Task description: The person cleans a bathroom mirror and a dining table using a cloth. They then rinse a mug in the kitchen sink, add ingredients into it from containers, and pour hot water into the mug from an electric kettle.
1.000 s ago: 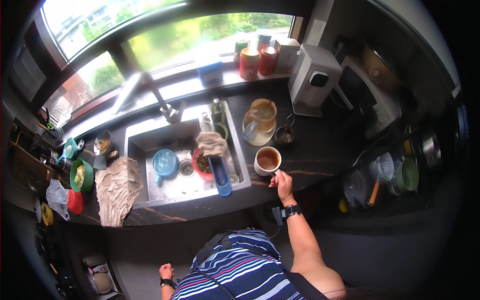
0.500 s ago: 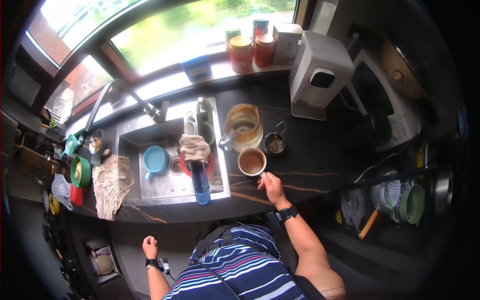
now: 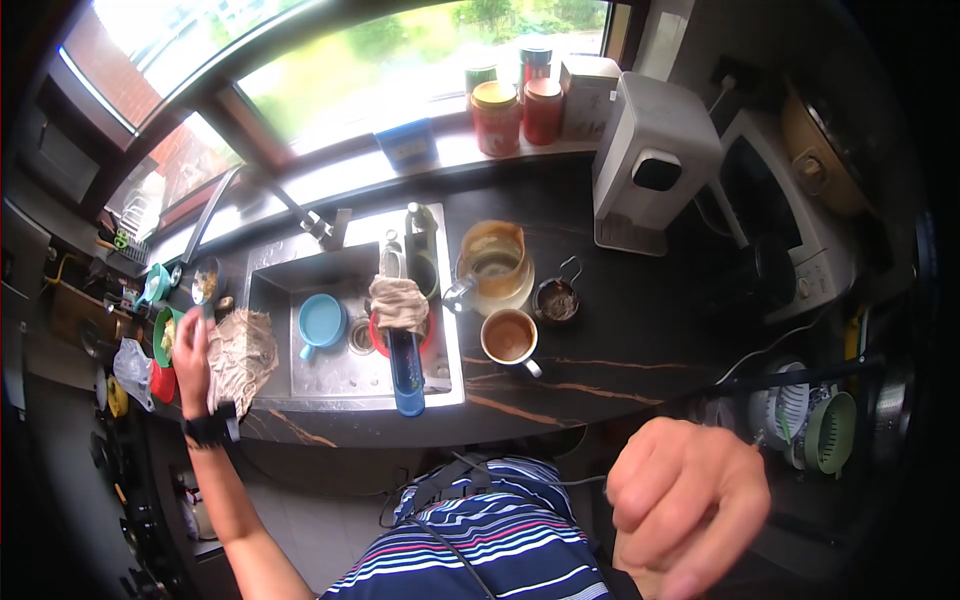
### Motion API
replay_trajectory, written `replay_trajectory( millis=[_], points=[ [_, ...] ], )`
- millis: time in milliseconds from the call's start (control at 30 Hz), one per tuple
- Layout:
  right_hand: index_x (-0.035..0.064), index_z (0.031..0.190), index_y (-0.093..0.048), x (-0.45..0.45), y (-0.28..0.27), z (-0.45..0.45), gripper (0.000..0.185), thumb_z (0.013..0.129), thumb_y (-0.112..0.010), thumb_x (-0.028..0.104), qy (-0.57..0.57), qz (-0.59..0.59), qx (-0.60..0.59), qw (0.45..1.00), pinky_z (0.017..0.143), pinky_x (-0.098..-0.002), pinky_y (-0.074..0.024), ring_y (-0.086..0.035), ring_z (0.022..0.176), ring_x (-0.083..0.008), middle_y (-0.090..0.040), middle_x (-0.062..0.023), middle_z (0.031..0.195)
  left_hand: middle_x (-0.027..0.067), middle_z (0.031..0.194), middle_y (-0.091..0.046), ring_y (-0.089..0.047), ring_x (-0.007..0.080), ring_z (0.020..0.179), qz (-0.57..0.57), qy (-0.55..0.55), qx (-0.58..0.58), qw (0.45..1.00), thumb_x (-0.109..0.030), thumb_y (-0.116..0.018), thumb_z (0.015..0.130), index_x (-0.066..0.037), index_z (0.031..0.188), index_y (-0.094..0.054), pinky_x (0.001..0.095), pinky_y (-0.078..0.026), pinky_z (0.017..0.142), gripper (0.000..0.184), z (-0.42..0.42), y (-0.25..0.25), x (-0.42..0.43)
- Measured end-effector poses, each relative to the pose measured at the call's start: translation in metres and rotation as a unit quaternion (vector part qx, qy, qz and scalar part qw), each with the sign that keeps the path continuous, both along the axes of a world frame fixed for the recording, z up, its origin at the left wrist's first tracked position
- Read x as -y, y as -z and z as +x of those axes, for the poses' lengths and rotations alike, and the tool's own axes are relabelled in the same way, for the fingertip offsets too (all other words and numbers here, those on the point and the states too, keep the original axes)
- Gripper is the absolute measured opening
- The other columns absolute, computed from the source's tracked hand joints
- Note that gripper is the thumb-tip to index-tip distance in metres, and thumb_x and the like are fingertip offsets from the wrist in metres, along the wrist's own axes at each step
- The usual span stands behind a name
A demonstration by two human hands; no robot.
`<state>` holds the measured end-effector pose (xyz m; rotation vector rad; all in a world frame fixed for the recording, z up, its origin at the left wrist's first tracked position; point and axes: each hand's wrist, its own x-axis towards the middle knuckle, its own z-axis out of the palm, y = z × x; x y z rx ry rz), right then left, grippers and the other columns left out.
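My left hand (image 3: 192, 360) is over the far left of the counter, between the green bowl (image 3: 165, 335) and the crumpled beige cloth (image 3: 241, 352). Its fingers reach forward, somewhat blurred, with nothing visible in them. Close to the camera at lower right, my right hand (image 3: 688, 490) is raised off the counter, fingers curled in a loose fist around nothing I can see. A white mug of brown drink (image 3: 509, 338) stands on the counter, handle toward me. Beside it are a small strainer of dark tea leaves (image 3: 555, 300) and a glass jug (image 3: 495, 265).
The sink (image 3: 300, 385) holds a light blue cup (image 3: 322, 320). A blue-handled tool (image 3: 407, 375) and a draped cloth (image 3: 398, 304) lie across a red bowl at its right side. A white water dispenser (image 3: 655, 150) and a microwave (image 3: 760, 190) stand at right.
My right hand has let go of the mug handle and come back toward the camera. The left hand has risen from beside my body to the counter's left end.
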<state>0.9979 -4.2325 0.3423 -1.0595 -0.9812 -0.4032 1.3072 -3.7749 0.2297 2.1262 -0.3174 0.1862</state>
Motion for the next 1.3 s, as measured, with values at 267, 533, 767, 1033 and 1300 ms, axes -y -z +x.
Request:
replay_trajectory(
  millis=[267,533,767,1033,1300],
  points=[
    [0.0007,0.097,-0.064,-0.019,-0.008,0.003,0.013,0.085,-0.063,0.005,-0.054,0.059,-0.006,0.997,0.034,-0.0249,-0.0257,-0.043,0.039,-0.0126,-0.060,-0.0144,0.066,0.0166,0.110,-0.063,-0.061,0.0220,0.099,0.045,0.232,0.081,0.968,-0.025,-0.055,0.093,0.003,0.117,-0.056,0.0316,-0.047,0.087,0.037,0.066,-0.069,0.235],
    [-0.0030,0.097,-0.063,0.016,0.002,-0.007,0.014,0.090,-0.056,0.007,-0.036,0.074,-0.027,0.996,0.035,-0.0272,-0.0275,-0.046,0.040,-0.0169,-0.062,-0.0166,0.071,0.0168,0.107,-0.065,-0.064,0.0249,0.093,0.109,0.267,0.011,0.957,-0.034,-0.067,0.085,0.001,0.114,-0.058,0.0336,-0.051,0.080,0.047,0.130,0.018,0.403],
    [-0.0065,0.078,-0.060,0.047,0.066,-0.019,0.008,0.078,-0.064,0.001,0.238,0.174,-0.146,0.945,0.039,-0.0288,-0.0407,-0.055,0.046,-0.0236,-0.062,-0.0207,0.065,0.0304,0.124,-0.050,-0.049,0.0381,0.118,0.179,0.249,0.142,0.941,-0.049,-0.077,0.069,0.014,0.125,-0.042,0.0409,-0.039,0.100,0.092,0.158,0.071,0.499],
    [-0.0022,0.094,-0.058,0.051,0.150,-0.040,0.011,0.091,-0.054,0.008,0.326,0.237,-0.381,0.832,0.046,-0.0260,-0.0371,-0.048,0.055,-0.0162,-0.055,-0.0113,0.068,0.0290,0.137,-0.035,-0.033,0.0390,0.131,0.229,0.176,0.056,0.956,-0.065,-0.078,0.053,0.008,0.138,-0.026,0.0434,-0.030,0.108,0.123,0.171,0.086,0.588],
    [0.0004,0.101,-0.054,0.049,0.173,-0.055,0.012,0.090,-0.054,0.006,0.337,0.275,-0.441,0.785,0.054,-0.0244,-0.0412,-0.049,0.063,-0.0151,-0.053,-0.0102,0.074,0.0287,0.130,-0.039,-0.039,0.0408,0.125,0.229,0.160,0.041,0.959,-0.053,-0.081,0.052,0.003,0.134,-0.033,0.0435,-0.037,0.103,0.110,0.174,0.090,0.608]
  ],
)
